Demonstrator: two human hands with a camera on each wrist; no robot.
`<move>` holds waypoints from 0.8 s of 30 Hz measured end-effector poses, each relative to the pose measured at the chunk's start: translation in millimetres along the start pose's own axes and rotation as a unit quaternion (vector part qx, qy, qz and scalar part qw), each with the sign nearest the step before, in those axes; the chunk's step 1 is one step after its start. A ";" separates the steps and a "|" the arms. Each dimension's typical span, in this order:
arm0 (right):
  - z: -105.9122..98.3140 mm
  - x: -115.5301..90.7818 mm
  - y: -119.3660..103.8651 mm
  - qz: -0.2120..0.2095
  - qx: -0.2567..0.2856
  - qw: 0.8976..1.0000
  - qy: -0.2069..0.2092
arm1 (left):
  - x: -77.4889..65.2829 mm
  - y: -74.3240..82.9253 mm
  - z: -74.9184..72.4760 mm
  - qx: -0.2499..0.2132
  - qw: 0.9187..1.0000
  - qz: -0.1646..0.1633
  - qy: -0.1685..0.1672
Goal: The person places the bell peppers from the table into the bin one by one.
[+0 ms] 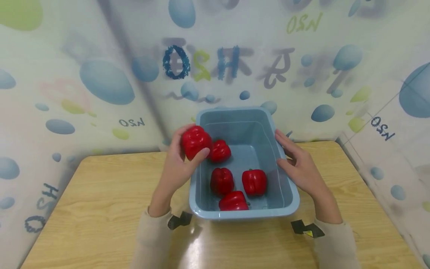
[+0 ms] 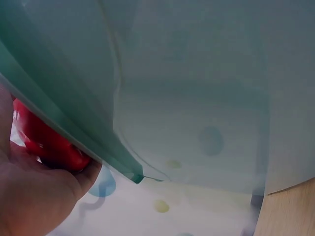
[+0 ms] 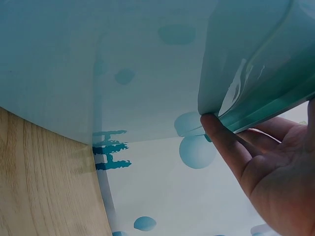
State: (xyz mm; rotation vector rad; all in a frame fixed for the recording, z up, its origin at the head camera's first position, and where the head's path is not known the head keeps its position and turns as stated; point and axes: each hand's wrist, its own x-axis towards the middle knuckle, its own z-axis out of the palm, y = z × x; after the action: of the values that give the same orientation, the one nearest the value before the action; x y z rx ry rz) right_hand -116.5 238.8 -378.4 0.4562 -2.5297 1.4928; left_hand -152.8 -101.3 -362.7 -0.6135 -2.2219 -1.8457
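In the head view my left hand [image 1: 179,164] holds a red bell pepper [image 1: 196,142] at the left rim of a light blue plastic bin [image 1: 248,213]. The thumb lies across the pepper's near side; the left wrist view shows this pepper [image 2: 49,142] between palm and fingers, partly hidden by the bin's rim. Inside the bin lie several more red bell peppers, among them one at the right [image 1: 254,182], one at the front [image 1: 234,201] and one at the back left [image 1: 220,151]. My right hand [image 1: 299,164] grips the bin's right rim, a fingertip against its outer wall [image 3: 216,83].
The bin stands on a light wooden table [image 1: 111,201], near its back edge. Behind rises a pale wall covering [image 1: 147,101] with blue and green spots and lettering. Small dark patches [image 1: 179,220] show beside both sleeve cuffs.
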 end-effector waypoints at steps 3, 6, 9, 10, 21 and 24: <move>-0.2 -0.1 -1.2 -0.001 0.000 1.000 0.001 | 1.3 0.3 2.1 0.018 1.000 0.005 -0.005; -0.2 -0.2 -1.7 -0.003 -0.002 1.000 0.001 | 1.4 0.2 3.6 0.028 1.000 0.007 -0.006; 0.2 0.1 -1.5 -0.002 -0.005 1.000 0.002 | 0.5 0.2 4.5 0.035 0.999 0.010 -0.008; 0.3 0.2 -1.1 -0.002 -0.005 1.000 0.002 | 0.5 -0.2 4.7 0.040 0.999 0.013 -0.010; 2.3 -0.8 4.0 -0.006 0.007 1.000 -0.005 | -2.5 -7.4 0.1 0.063 0.997 0.032 -0.023; 0.4 -0.6 3.4 -0.008 0.005 1.000 0.000 | 1.6 -8.8 -0.7 0.032 0.998 0.041 -0.016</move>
State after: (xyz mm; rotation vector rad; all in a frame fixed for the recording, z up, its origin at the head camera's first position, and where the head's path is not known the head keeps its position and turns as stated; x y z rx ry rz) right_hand -117.1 240.1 -381.6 0.4762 -2.5139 1.5016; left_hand -158.1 -103.0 -369.7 -0.7171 -2.2313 -1.7290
